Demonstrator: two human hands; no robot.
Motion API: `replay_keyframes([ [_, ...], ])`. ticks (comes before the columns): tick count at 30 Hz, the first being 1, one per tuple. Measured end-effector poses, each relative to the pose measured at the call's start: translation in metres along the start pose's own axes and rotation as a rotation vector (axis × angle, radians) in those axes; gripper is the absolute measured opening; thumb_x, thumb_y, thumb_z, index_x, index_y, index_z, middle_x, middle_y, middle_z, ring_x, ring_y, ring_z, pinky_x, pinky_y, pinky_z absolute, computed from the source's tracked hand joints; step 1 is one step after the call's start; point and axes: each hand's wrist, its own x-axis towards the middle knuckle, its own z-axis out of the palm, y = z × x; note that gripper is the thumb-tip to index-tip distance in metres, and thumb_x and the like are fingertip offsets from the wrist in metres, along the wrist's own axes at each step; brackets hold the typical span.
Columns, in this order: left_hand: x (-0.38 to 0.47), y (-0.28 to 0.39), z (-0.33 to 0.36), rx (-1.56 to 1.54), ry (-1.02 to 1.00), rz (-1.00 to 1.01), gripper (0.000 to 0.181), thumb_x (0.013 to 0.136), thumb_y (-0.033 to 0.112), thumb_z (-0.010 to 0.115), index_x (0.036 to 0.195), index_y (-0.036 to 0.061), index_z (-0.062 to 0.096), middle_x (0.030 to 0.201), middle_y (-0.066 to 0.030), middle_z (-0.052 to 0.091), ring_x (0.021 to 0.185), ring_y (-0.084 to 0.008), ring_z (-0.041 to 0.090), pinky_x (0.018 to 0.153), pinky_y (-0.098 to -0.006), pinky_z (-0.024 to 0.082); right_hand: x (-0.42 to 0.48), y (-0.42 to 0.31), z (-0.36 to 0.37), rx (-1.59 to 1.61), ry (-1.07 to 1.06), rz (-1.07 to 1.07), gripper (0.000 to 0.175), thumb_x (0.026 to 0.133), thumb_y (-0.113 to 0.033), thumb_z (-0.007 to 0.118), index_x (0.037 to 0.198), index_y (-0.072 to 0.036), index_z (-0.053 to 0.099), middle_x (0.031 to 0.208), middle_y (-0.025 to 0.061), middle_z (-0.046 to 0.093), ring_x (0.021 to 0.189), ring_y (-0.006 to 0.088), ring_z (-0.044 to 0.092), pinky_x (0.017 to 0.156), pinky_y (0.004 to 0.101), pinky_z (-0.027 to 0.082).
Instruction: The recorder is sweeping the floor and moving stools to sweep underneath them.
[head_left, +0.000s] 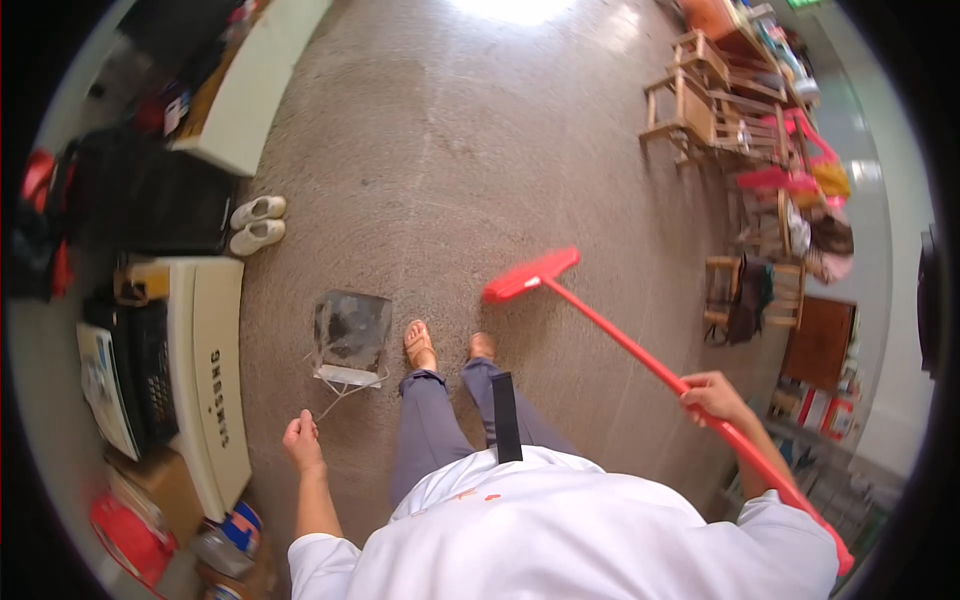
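Note:
My right hand (712, 397) is closed around the red handle of a broom (622, 341). The broom's wide red head (532, 277) is by the floor ahead of my right foot, slightly blurred. At the lower left, my left hand (303, 441) grips the end of a thin wire handle (341, 397). That wire runs to a dustpan (352, 330), which sits at the floor left of my feet. Dark patches show in the pan; whether they are dirt or stains I cannot tell.
Left stand a white Samsung appliance (217, 390), a pair of white shoes (257, 225) and a long pale cabinet (240, 90). Wooden chairs (690, 112) line the right side, one with a dark bag (746, 300) over it. Brownish floor (420, 187) stretches ahead.

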Motion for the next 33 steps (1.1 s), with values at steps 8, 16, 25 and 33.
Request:
replay_keyframes([
  [8,0.024,0.069,0.083,0.147,-0.285,0.284,0.032,0.085,0.020,0.059,0.057,0.0088,0.047,0.054,0.0054,0.042,0.050,-0.0040,0.035,0.046,-0.0209,0.028,0.172,-0.011,-0.094,0.318,-0.121,-0.534,0.016,0.077,-0.007,0.051,0.062,-0.003,0.052,0.047,0.0027,0.048,0.035,0.0099,0.044,0.034,0.0253,0.033],
  [16,-0.003,0.143,0.195,0.455,-0.477,0.499,0.034,0.086,0.019,0.059,0.058,0.0100,0.042,0.056,0.0069,0.037,0.051,-0.0040,0.031,0.047,-0.0221,0.025,0.165,0.154,-0.087,0.507,-0.072,-0.280,0.014,0.075,-0.005,0.050,0.061,-0.003,0.050,0.046,0.0047,0.049,0.034,0.0132,0.048,0.032,0.0273,0.036],
  [25,-0.050,0.186,0.302,0.723,-0.633,0.721,0.031,0.082,0.019,0.062,0.062,0.0014,0.046,0.055,0.0029,0.036,0.054,-0.0064,0.031,0.047,-0.0241,0.029,0.028,0.283,-0.126,0.855,0.160,0.107,0.031,0.073,0.003,0.054,0.103,0.005,0.057,0.059,0.0062,0.056,0.039,0.0085,0.049,0.031,0.0222,0.037],
  [33,-0.085,0.182,0.394,0.877,-0.735,0.801,0.030,0.082,0.020,0.064,0.063,0.0008,0.049,0.055,0.0030,0.037,0.054,-0.0066,0.033,0.048,-0.0242,0.030,0.250,0.344,-0.245,1.229,0.283,-0.142,0.021,0.086,-0.016,0.048,0.068,-0.006,0.051,0.049,-0.0073,0.041,0.034,0.0010,0.035,0.030,0.0158,0.027],
])
